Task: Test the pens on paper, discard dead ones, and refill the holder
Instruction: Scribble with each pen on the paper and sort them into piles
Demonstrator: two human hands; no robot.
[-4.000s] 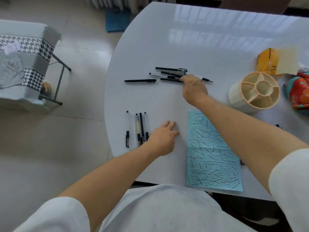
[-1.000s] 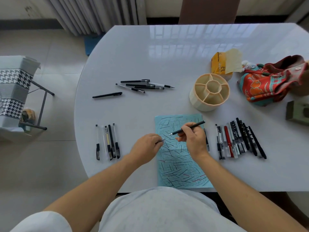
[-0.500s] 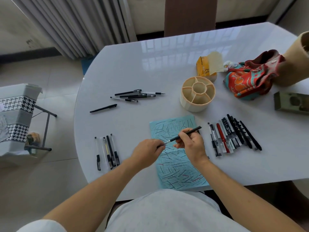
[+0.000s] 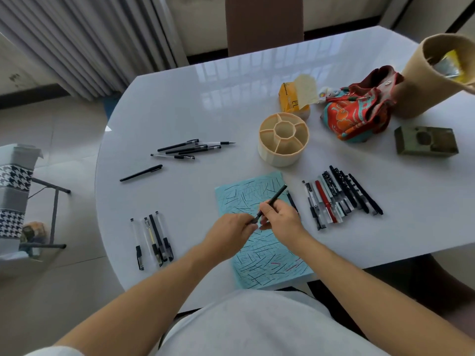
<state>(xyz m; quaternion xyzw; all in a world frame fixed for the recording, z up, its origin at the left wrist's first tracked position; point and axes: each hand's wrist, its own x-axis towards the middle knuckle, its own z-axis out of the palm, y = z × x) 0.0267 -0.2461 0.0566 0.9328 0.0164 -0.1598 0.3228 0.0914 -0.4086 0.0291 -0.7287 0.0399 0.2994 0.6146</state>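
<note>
White round table (image 4: pixel 257 104), curtained window behind. Blue paper (image 4: pixel 246 199) scribbled over; empty holder (image 4: pixel 283 139) beyond it. Untested pens (image 4: pixel 189 149) far left; tested row (image 4: pixel 341 199) right. Since a second ago both hands met over the paper: right hand (image 4: pixel 281 222) pinches black pen (image 4: pixel 272 202), left hand (image 4: pixel 231 233) pinches its tip end, likely recapping.

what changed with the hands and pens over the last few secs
The right hand took a black pen from the far cluster and brought it over the blue paper. The left hand left the table and now grips the pen's lower end. The holder, left pen row and right pen row stayed put.
</note>
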